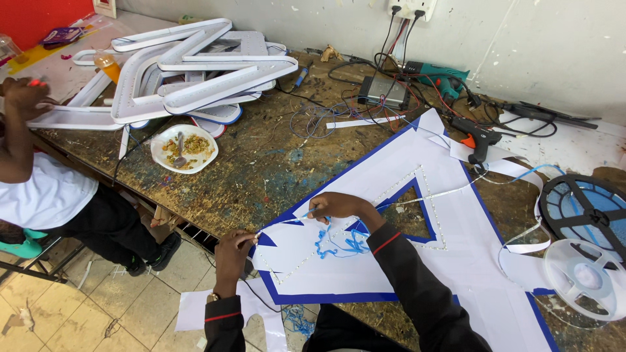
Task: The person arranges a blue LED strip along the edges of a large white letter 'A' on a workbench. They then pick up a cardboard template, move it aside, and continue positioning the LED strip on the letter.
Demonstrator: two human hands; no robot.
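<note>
Scuffed, paint-stained workbench (261, 166) runs along a white wall; tiled floor shows below its near edge. Big white letter panel with blue border (450, 215) lies flat, its lower-left corner hanging past the bench edge toward the person.

Right hand (336, 206) rests on the panel, fingers curled, pinching a thin strip of LED lights (427, 195) against the white face; grip looks closed on it. Strip runs right from this hand along the triangular cutout, then off toward two reels (583, 241) at the far right end of the bench. Blue wire tangle (342, 244) lies just below this hand.

Left hand (235, 244) sits at the panel's overhanging left edge, fingertips pinched on that edge, mostly closed.

Open bench surface lies above and left of both hands, bare up to a plate of food (184, 148). Beyond that a stack of white channel letters (195, 72). Glue gun (476, 138), teal drill (443, 78) and cable mess sit well up-right of the right hand. Another person in white shirt (39, 189) sits far left, well apart.
</note>
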